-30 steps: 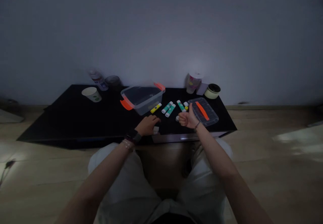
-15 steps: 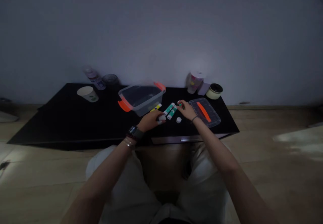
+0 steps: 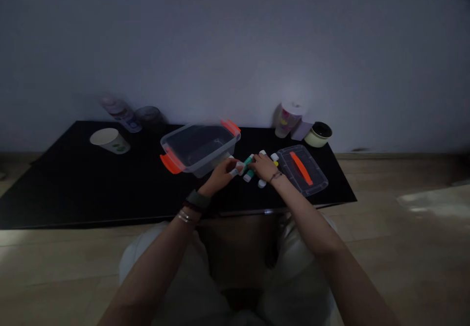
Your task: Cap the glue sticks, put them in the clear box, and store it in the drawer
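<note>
head view: your left hand [image 3: 219,176] and right hand [image 3: 264,167] are curled closed around a teal glue stick [image 3: 248,168] between them, though the dim picture hides the exact grip. a small white cap [image 3: 261,183] lies just below your right hand, and a clear plastic box [image 3: 200,147] with orange clips [image 3: 171,164] sits just left of your hands on the black worktop [image 3: 110,189], with its lid [image 3: 301,170] to the right.

Table: a black low table [image 3: 55,189] at my 12 o'clock
Wall: a plain pale wall [image 3: 235,47] behind the table
Floor: a wood-look floor [image 3: 414,247] around the table, at my 3 and 9 o'clock
At 10 o'clock: a paper cup [image 3: 109,140] on its side, a blurred plastic bottle [image 3: 119,113] and a dark round jar [image 3: 149,116] by the wall
At 1 o'clock: a white-lidded plastic cup [image 3: 288,120], a lilac card [image 3: 301,131] leaning beside it, and a cream round pot [image 3: 317,135] touching the card
</note>
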Action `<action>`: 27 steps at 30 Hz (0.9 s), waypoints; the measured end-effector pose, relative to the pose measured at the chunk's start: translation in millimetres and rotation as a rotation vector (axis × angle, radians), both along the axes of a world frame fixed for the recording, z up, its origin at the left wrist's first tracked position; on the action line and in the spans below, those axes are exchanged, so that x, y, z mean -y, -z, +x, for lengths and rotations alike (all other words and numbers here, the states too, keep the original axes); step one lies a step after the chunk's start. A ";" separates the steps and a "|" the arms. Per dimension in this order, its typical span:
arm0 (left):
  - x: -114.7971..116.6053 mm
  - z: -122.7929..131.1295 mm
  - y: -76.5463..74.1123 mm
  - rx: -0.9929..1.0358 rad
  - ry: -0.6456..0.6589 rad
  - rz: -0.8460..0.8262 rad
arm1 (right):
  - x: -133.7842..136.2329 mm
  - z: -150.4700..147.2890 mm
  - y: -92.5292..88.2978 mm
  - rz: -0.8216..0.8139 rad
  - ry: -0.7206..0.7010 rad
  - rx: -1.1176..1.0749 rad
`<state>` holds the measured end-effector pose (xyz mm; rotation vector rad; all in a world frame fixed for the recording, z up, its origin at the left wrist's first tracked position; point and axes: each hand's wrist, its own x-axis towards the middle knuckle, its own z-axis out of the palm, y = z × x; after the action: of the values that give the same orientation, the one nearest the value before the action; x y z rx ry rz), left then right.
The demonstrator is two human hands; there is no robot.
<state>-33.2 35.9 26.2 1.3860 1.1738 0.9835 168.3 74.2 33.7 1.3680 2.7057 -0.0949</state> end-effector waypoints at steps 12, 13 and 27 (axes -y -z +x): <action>2.0 3.4 -4.9 0.090 -0.086 -0.163 | -2.7 29.9 -22.6 -0.118 0.329 -0.845; 2.9 4.6 -4.8 0.108 -0.087 -0.183 | -0.2 30.3 -24.7 -0.173 0.383 -1.056; 14.4 6.5 -6.9 0.207 -0.050 -0.251 | 35.2 5.9 -35.1 -0.605 0.475 -1.653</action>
<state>-26.7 21.5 33.1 1.0352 1.1373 0.9542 174.2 38.9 68.8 2.0295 2.3193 -2.8150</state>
